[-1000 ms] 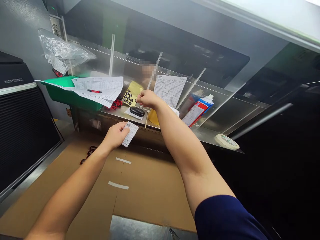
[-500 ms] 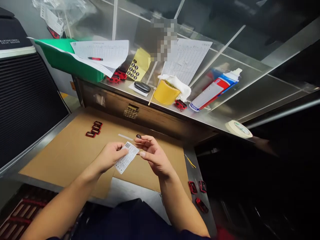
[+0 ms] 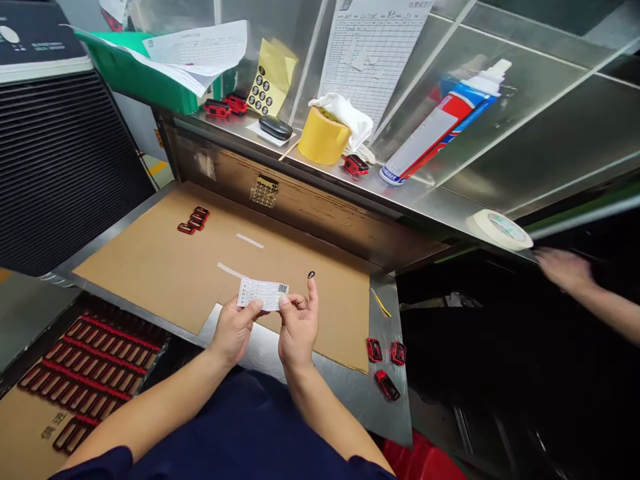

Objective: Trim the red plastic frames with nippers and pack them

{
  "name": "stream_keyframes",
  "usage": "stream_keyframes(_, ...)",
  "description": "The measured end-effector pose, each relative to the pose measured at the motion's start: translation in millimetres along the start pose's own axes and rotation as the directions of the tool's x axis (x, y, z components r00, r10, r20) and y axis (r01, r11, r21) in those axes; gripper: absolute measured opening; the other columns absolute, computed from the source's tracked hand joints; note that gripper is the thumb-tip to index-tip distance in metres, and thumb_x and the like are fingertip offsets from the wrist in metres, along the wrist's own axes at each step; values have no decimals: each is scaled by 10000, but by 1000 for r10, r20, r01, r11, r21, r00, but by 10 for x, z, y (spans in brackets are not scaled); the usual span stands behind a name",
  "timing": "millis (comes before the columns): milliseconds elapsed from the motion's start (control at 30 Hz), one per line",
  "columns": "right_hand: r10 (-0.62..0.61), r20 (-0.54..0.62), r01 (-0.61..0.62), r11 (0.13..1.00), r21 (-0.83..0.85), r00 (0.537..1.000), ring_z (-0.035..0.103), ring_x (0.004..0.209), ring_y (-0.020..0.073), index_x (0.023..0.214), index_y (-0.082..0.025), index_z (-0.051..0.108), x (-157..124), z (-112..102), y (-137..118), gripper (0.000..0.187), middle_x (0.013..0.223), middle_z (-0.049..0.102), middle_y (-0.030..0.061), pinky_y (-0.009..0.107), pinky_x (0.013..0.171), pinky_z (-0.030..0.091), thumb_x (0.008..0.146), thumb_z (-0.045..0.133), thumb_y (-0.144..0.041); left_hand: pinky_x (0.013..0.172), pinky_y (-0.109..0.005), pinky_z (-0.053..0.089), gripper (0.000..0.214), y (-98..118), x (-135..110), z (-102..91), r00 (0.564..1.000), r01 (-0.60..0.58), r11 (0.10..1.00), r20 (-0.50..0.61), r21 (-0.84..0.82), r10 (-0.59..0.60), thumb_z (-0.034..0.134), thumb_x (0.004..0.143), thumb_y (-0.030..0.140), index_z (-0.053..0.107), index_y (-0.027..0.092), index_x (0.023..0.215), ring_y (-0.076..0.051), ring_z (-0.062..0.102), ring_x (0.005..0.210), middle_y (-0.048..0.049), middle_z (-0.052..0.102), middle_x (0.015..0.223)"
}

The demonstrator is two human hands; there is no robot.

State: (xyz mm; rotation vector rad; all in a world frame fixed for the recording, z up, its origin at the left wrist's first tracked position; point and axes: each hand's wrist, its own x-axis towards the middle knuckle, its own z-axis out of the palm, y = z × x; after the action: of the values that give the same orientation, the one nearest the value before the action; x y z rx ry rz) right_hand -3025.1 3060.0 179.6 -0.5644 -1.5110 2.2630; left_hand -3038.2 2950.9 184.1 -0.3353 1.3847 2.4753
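Between my two hands is a small white printed label card (image 3: 261, 294) with a QR code at its right end. My left hand (image 3: 234, 331) pinches its lower left edge. The thumb and bent fingers of my right hand (image 3: 299, 333) grip its right end, while the index finger points up. On that fingertip sits a small round black sticker (image 3: 311, 275) with pale marks. Below the card lies the cardboard sheet (image 3: 145, 267) on the metal table. Two white strips lie on the sheet, one a pale strip (image 3: 250, 241) beyond the card.
Red-and-black frames (image 3: 194, 220) lie at the sheet's far left, and several red parts (image 3: 387, 385) at the right edge. The shelf holds yellow tape (image 3: 324, 137), a spray can (image 3: 440, 127) and masking tape (image 3: 501, 229). Another person's hand (image 3: 565, 270) is at right.
The card has turned to lie level, and my right hand has taken hold of its QR end. The view has shifted, and another person's hand shows more clearly at right.
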Motion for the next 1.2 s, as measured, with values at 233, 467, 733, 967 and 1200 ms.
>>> stream_keyframes(233,-40,230,84,979,-184,972,550,1224,227,898,-247,737,-8,-173,-342,232,1249,614,58,352,986,464,699,857,-256,696,-297,523,292,45,-118,-123,995,14,977,-99,212,7,761,757,362,752,117,916,-211,672,739,-81,748,810)
stream_keyframes(467,504,312,-487,863,-135,805,627,1059,243,650,-193,714,-16,106,-535,207,1307,664,74,334,870,484,628,880,-314,586,-231,424,262,195,-270,-220,993,62,935,77,350,-95,660,836,359,702,129,719,-129,536,599,-13,637,642)
stream_keyframes(733,569,267,-563,820,-108,778,642,907,194,730,-182,771,-52,401,-305,235,1166,732,74,287,777,495,587,890,-327,660,-267,491,304,302,-216,-458,983,128,944,88,304,-161,595,865,398,660,136,724,-152,584,648,-23,622,674)
stream_keyframes(967,461,193,-445,887,-124,866,606,1161,273,673,-207,759,-70,580,-203,192,1310,674,62,339,890,484,607,881,-340,739,-311,541,363,416,-119,-466,989,149,969,-14,196,-149,659,809,449,741,109,907,-203,651,774,-81,718,825)
stream_keyframes(1200,337,207,-294,932,-212,919,548,1286,321,685,-203,753,-101,730,-95,161,1508,520,67,390,982,460,683,824,-348,754,-270,499,394,340,-49,-441,997,81,990,-23,113,-79,710,811,493,762,114,908,-175,621,801,-68,721,839)
